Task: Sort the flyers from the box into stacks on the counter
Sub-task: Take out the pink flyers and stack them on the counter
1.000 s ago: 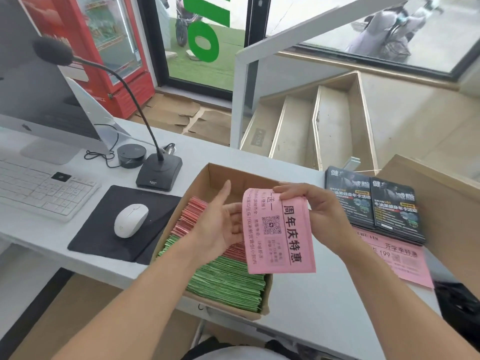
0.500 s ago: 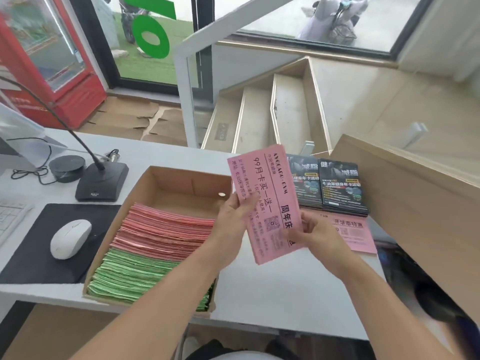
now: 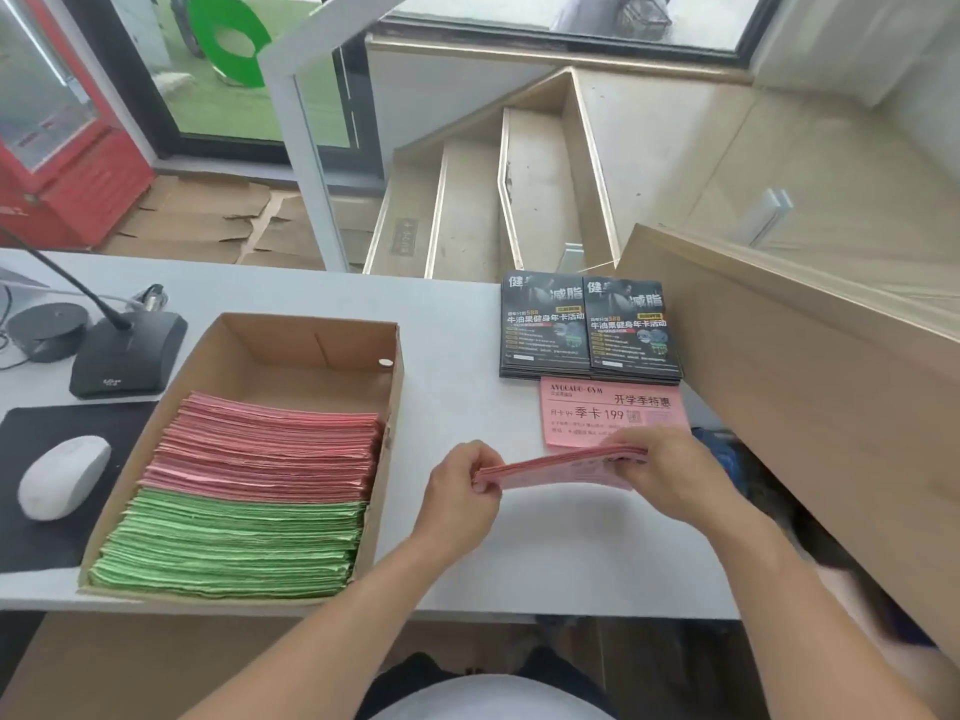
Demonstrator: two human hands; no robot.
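A cardboard box (image 3: 306, 332) on the white counter (image 3: 452, 314) holds a row of pink flyers (image 3: 270, 441) behind a row of green flyers (image 3: 234, 548). Right of the box, my left hand (image 3: 460, 498) and my right hand (image 3: 670, 472) hold a thin bundle of pink flyers (image 3: 561, 467) by its two ends, almost flat, low over the counter. Just beyond the bundle a pink flyer (image 3: 613, 410) lies on the counter. Behind that flyer stand two side-by-side stacks of black flyers (image 3: 587, 330).
A microphone base (image 3: 127, 356), a white mouse (image 3: 62, 475) on a black mat and a round black puck (image 3: 47, 330) sit left of the box. A slanted wooden panel (image 3: 810, 407) borders the counter on the right. Stairs drop away behind the counter.
The pink bundle has gone from upright and facing me to nearly flat and lower, close to the counter by the lying pink flyer. My view has shifted to the right.
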